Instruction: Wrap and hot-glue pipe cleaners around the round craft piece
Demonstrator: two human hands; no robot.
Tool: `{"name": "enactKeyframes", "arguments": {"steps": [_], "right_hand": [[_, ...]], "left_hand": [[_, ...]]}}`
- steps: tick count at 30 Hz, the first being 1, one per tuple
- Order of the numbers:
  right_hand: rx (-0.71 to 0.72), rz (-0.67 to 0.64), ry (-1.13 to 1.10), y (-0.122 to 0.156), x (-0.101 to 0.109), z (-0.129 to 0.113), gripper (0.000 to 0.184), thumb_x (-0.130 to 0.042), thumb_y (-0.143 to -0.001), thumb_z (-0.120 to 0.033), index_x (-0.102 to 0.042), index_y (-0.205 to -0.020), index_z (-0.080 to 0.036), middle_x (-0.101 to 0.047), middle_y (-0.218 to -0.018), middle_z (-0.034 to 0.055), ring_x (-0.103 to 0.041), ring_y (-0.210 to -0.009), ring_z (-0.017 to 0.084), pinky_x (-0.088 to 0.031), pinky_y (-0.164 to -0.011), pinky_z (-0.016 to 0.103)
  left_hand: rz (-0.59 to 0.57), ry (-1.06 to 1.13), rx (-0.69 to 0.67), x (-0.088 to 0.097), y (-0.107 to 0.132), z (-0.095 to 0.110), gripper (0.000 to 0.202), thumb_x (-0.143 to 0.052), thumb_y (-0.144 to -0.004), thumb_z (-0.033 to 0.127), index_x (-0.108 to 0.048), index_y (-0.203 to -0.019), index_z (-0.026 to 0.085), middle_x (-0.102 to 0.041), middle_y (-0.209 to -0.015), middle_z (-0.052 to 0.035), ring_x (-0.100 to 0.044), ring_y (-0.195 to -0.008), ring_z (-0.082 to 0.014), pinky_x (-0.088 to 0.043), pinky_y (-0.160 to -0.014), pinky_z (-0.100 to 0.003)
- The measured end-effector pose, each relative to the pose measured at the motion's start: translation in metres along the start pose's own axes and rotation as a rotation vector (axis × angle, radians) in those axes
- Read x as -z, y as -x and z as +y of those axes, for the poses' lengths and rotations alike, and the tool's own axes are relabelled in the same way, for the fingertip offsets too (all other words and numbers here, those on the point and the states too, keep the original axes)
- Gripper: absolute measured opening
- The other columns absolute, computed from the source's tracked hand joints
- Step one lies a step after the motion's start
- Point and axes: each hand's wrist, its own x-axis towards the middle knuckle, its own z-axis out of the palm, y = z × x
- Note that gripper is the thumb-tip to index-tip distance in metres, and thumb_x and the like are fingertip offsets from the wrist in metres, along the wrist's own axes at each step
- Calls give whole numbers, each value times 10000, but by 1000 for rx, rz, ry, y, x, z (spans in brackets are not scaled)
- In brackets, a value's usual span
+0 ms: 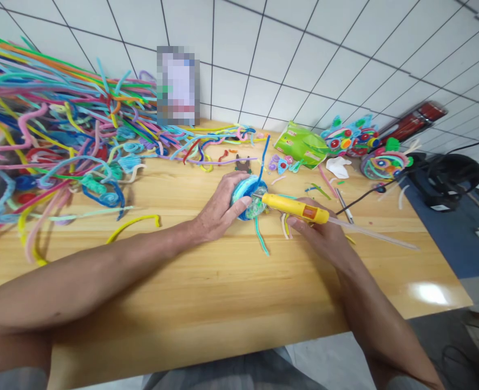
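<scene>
My left hand (221, 208) is closed round a small round craft piece (248, 199) made of coiled blue and teal pipe cleaners, held on the wooden table (207, 281). A blue pipe cleaner sticks up from it. My right hand (320, 230) grips a yellow hot glue gun (294, 208). The gun's nozzle touches the piece's right side. A clear glue stick (377, 234) juts out of the gun's rear toward the right.
A big heap of coloured pipe cleaners (60, 124) covers the table's left and back. A green packet (302, 143), two finished colourful crafts (365, 146) and a black cord (369, 192) lie at the right. A loose yellow pipe cleaner (133, 225) lies near my left forearm.
</scene>
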Motion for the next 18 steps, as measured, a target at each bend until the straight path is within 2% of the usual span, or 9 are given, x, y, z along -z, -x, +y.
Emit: {"name": "enactKeyframes", "arguments": {"steps": [5, 11, 18], "right_hand": [[68, 64, 80, -1, -1, -3, 96, -684, -1021, -363, -693, -1013, -268, -712, -942, 10, -655, -821, 204, -508, -754, 356], [57, 15, 69, 0, -2, -6, 147, -667, -1042, -381, -653, -948, -268, -659, -821, -14, -612, -708, 182, -474, -675, 345], [90, 18, 109, -1, -2, -11, 152, -655, -1048, -367, -627, -933, -271, -637, -814, -21, -589, -691, 176, -461, -659, 339]], "left_hand": [[1, -2, 1, 0, 0, 0, 499, -500, -1154, 486, -431, -1589, 250, -552, -1543, -159, -542, -1475, -293, -479, -1274, -510], [-6, -9, -4, 0, 0, 1, 499, -492, -1158, 487, -425, -1590, 246, -549, -1541, -161, -535, -1485, -284, -468, -1288, -501], [-5, -8, 5, 1, -1, 1, 506, -487, -1155, 503, -431, -1588, 245, -552, -1549, -162, -538, -1486, -297, -473, -1283, -523]]}}
